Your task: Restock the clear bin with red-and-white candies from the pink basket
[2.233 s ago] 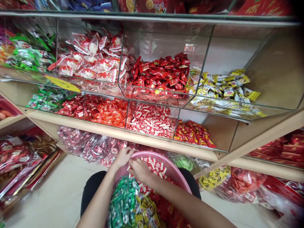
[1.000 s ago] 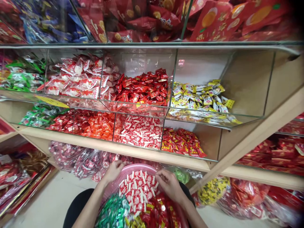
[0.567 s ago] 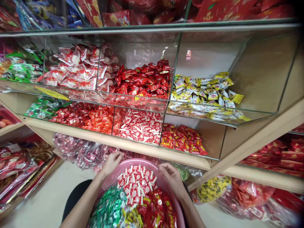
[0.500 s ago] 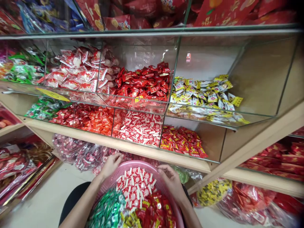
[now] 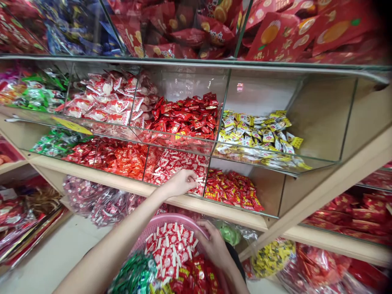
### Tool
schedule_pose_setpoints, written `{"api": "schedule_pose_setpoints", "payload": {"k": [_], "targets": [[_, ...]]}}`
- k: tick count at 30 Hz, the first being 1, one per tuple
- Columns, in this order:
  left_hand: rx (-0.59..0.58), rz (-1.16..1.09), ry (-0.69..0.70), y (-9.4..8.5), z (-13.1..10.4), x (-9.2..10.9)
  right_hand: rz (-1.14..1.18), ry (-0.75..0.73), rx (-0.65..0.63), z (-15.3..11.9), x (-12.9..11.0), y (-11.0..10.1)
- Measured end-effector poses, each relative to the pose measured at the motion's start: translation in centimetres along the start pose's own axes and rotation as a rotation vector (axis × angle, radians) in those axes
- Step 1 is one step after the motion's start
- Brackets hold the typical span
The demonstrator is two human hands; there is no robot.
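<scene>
A pink plastic basket (image 5: 162, 218) rests at my lap, filled with wrapped candies in separate heaps. My right hand (image 5: 211, 241) grips its right rim. Inside are red-and-white wrapped candies (image 5: 171, 249), green-wrapped ones (image 5: 134, 271), red-and-yellow ones (image 5: 199, 275) and a few yellow ones (image 5: 161, 289). My left hand (image 5: 180, 183) reaches beyond the basket to the lower shelf, in front of the bin of matching red-and-white candies (image 5: 179, 163). Its fingers are curled in a pinch, with a white-ended candy (image 5: 199, 179) at the fingertips.
Glass partitions split the shelves into bins. Beside the reached bin lie red-and-yellow candies (image 5: 232, 190) and orange packets (image 5: 128, 157). A wooden ledge (image 5: 122, 178) runs along the front. Bagged candies (image 5: 110, 204) sit underneath. Yellow-and-white packets (image 5: 260, 132) fill an upper bin.
My left hand has left the basket's left rim and moved up and right to the red-and-white candy bin. My right hand stays on the rim. The view has tilted slightly upward.
</scene>
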State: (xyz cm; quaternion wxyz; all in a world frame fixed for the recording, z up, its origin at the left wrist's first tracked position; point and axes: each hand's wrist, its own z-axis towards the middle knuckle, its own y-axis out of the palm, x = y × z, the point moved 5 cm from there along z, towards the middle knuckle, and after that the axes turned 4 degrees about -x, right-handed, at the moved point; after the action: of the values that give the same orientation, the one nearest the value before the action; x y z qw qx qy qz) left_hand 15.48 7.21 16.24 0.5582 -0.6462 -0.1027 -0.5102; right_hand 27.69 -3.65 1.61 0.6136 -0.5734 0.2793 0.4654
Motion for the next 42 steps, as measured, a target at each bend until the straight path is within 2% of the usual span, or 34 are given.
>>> {"api": "schedule_pose_setpoints", "payload": {"k": [2, 4, 7, 9, 12, 14, 17, 19, 22, 26, 28, 32, 38, 42], "targets": [[-0.018, 0.042, 0.006, 1.9, 1.5, -1.4, 0.004, -0.025, 0.003, -0.1, 0.0, -0.1], [0.018, 0.052, -0.005, 3.1, 2.2, -2.4, 0.006, -0.041, 0.005, -0.1, 0.0, -0.2], [0.047, 0.042, -0.027, 3.6, 2.6, -2.9, -0.021, -0.031, -0.002, -0.2, 0.2, -0.2], [0.080, 0.020, -0.037, 3.0, 2.6, -2.5, -0.032, -0.023, -0.004, -0.1, 0.2, -0.1], [0.171, -0.071, -0.021, 0.9, 1.5, -0.6, -0.020, -0.026, -0.001, -0.1, 0.2, -0.1], [0.237, -0.161, 0.009, -0.7, -0.3, 0.9, -0.013, -0.026, 0.002, -0.2, 0.2, -0.2], [0.191, -0.248, -0.020, -1.7, -4.4, 1.5, -0.011, -0.020, 0.000, -0.2, 0.2, -0.3], [0.083, -0.261, -0.125, -1.3, -7.5, 0.0, -0.007, -0.016, 0.000, -0.2, 0.2, -0.3], [-0.056, -0.262, -0.259, 0.3, -11.8, -4.4, -0.001, -0.014, 0.004, -0.2, 0.2, -0.3], [-0.077, -0.269, -0.377, 2.4, -15.6, -10.1, -0.009, -0.012, 0.003, -0.1, 0.4, -0.2], [-0.070, -0.306, -0.395, 3.2, -16.4, -11.7, -0.019, -0.014, 0.000, -0.1, 0.5, -0.1], [-0.017, -0.267, -0.408, 3.9, -16.4, -12.9, -0.024, -0.031, 0.001, -0.1, 0.4, -0.2], [-0.086, -0.251, -0.423, 5.9, -15.8, -13.1, -0.031, -0.022, -0.009, -0.2, 0.1, -0.2], [-0.020, -0.093, -0.414, 6.6, -16.2, -14.5, -0.038, -0.020, -0.010, -0.2, 0.2, -0.2]]}}
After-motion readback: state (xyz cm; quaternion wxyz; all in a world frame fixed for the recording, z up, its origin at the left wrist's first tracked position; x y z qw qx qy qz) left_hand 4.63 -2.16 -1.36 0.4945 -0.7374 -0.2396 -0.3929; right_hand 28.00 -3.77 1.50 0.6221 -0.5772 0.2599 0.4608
